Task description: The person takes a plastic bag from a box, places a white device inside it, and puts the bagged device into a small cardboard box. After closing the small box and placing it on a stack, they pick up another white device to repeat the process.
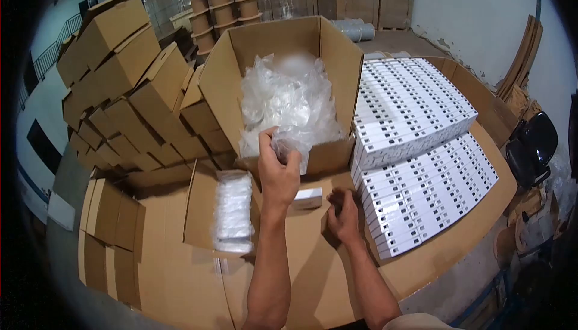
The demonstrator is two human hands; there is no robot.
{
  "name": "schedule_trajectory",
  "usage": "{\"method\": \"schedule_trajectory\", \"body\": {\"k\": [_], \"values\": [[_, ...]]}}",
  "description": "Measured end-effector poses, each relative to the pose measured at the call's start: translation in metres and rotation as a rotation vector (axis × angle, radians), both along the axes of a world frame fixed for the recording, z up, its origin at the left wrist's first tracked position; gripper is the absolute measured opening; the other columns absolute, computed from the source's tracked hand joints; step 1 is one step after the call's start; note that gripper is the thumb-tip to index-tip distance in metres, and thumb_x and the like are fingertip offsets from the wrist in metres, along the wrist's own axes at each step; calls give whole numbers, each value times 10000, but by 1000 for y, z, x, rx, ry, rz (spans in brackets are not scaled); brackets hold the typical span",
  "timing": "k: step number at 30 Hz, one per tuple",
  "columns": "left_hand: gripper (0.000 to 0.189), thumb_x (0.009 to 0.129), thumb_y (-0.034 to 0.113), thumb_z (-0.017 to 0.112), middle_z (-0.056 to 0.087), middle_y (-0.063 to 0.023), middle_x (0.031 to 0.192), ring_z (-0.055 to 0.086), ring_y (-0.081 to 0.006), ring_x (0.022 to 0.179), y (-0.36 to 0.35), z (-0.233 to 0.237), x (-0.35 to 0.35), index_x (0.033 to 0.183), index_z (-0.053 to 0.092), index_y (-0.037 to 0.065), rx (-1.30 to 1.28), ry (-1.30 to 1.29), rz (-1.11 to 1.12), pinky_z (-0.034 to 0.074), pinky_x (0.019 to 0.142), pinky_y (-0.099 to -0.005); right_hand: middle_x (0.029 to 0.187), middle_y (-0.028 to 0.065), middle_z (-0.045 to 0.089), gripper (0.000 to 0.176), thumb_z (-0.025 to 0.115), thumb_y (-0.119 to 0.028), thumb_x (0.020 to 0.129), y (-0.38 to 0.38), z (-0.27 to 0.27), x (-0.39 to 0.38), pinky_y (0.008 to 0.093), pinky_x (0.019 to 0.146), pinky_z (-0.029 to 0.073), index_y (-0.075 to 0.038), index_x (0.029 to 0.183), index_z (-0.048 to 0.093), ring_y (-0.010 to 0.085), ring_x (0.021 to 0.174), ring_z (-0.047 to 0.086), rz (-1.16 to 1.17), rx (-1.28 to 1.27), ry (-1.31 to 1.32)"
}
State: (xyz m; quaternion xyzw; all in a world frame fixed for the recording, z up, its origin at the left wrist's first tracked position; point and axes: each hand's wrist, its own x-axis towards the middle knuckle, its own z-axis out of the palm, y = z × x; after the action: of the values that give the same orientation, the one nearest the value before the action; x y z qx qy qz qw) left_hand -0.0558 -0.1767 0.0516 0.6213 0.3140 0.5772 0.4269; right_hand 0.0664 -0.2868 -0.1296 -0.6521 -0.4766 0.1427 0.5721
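My left hand is closed on a crumpled clear plastic bag at the front edge of a large open carton. More clear plastic bags fill that carton. My right hand is lower and to the right, its fingers curled and partly in shadow; whether anything is in them cannot be made out. Between my hands a small white box lies on the cardboard surface. To the left, a smaller open carton holds a row of plastic-wrapped items.
Stacked rows of white boxes stand at the right. Brown cartons are piled high at the left, with more folded ones below. Spools stand at the back. A black chair is at the far right.
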Motion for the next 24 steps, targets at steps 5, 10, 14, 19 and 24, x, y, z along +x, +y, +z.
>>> {"method": "schedule_trajectory", "body": {"k": [5,10,14,19,24], "values": [[272,966,36,639,626,-46,1045,589,-115,926,-51,-48,-31,1215,533,4,-37,-62,-111,510,831,-283,1091,220,683,370,570,69,863,-17,-2,-11,389,919,552,39,1230,531,322,1040,706,-89,45,-67],[146,976,21,652,637,-26,978,593,-89,886,-86,-108,-48,1103,582,8,-313,-108,-118,513,795,-268,932,115,679,281,664,-56,935,-35,11,-23,288,731,544,25,1187,569,147,802,658,78,49,364],[116,973,31,675,640,-19,950,585,-83,856,-101,-165,-53,1060,600,14,-354,9,-60,504,742,-254,837,27,660,251,714,-150,962,-46,44,-38,234,620,499,8,1129,615,55,701,600,245,-25,360],[119,984,87,688,637,-18,939,572,-83,845,-104,-169,-49,1054,616,22,-301,57,-89,492,733,-256,760,90,662,205,722,-111,929,-38,31,-52,299,611,516,27,1052,632,134,643,622,154,65,166],[192,1049,209,622,624,-7,918,554,-82,833,-99,-174,-53,1071,633,19,-281,7,-77,482,735,-273,746,110,658,154,688,-58,903,-43,40,-40,325,617,519,36,1011,632,165,639,624,134,-2,81]]}}
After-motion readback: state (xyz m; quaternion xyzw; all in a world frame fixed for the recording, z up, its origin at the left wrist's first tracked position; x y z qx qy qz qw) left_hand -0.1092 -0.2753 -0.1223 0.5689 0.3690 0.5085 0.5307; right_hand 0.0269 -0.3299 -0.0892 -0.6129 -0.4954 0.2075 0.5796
